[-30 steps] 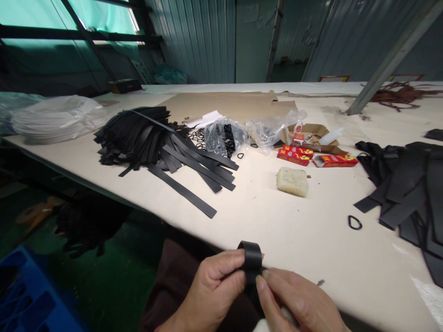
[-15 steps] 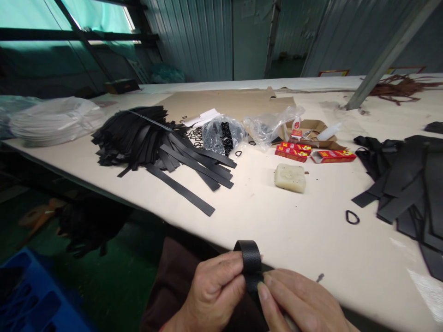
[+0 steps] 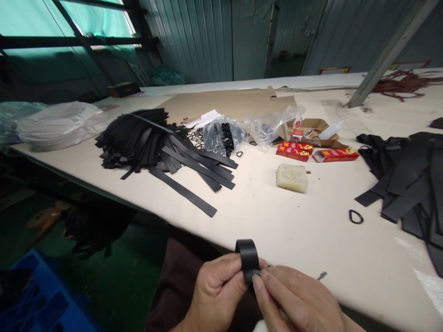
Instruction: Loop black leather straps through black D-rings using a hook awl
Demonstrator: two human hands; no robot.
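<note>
A black leather strap (image 3: 247,254) is bent into a loop at the table's near edge. My left hand (image 3: 218,288) pinches the loop from the left, thumb and fingers closed on it. From the right, my right hand (image 3: 297,295) presses its fingertips on the lower part of the same loop. Something whitish shows under my right hand at the bottom edge, too hidden to name. A black D-shaped ring (image 3: 356,216) lies on the table to the right, and a pale waxy block (image 3: 291,178) sits farther back.
Black strips lie in a pile (image 3: 134,138) at the left and another (image 3: 411,170) at the right. Red boxes (image 3: 335,155), clear plastic bags and a cardboard tray are behind the block. A metal post (image 3: 387,57) stands at the back right; a blue crate (image 3: 44,295) is lower left.
My right fingertips have shifted slightly left and up against the strap, and the loop's lower part is drawn in closer. The whole view has shifted a little.
</note>
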